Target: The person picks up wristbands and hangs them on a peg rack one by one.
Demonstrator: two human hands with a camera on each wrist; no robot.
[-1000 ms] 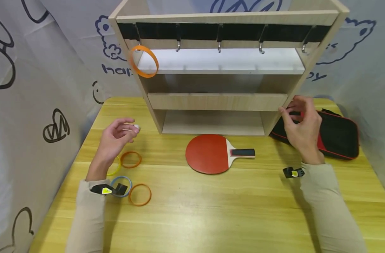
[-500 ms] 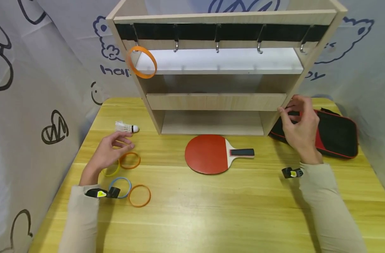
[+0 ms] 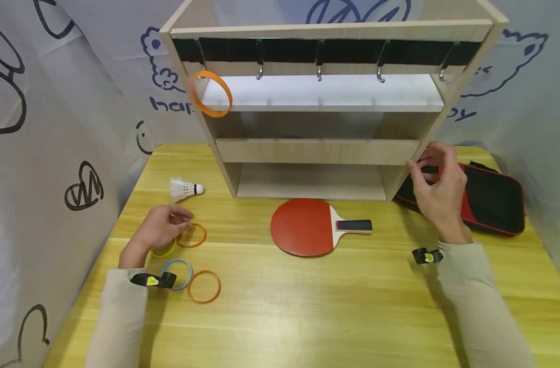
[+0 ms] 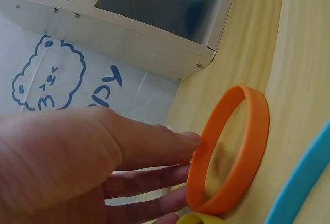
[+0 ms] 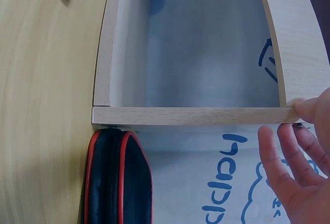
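Note:
My left hand [image 3: 162, 225] is low over the table with its fingertips at the far rim of an orange silicone wristband [image 3: 191, 246]. In the left wrist view, the thumb tip overlaps the edge of that orange wristband [image 4: 256, 131], with the other fingers lightly bent beside it. A yellow wristband [image 3: 164, 250] is partly hidden under the hand. My right hand [image 3: 441, 191] holds the right side panel of a wooden shelf rack [image 3: 317, 152]. Its thumb is on the panel's front edge [image 5: 206, 115] in the right wrist view, and the fingers are along the outer side.
A blue wristband [image 3: 190, 276] and another orange wristband [image 3: 219, 286] lie near the left wrist. A shuttlecock [image 3: 183, 189] is beyond the left hand. A red table tennis bat [image 3: 303, 227] lies before the rack, a black case [image 3: 496, 204] to its right. One orange wristband [image 3: 228, 94] hangs from the leftmost hook.
My left hand has come away from the shuttlecock, which now shows whole, and moved nearer to me, down to the orange wristband. The right hand keeps its place on the rack.

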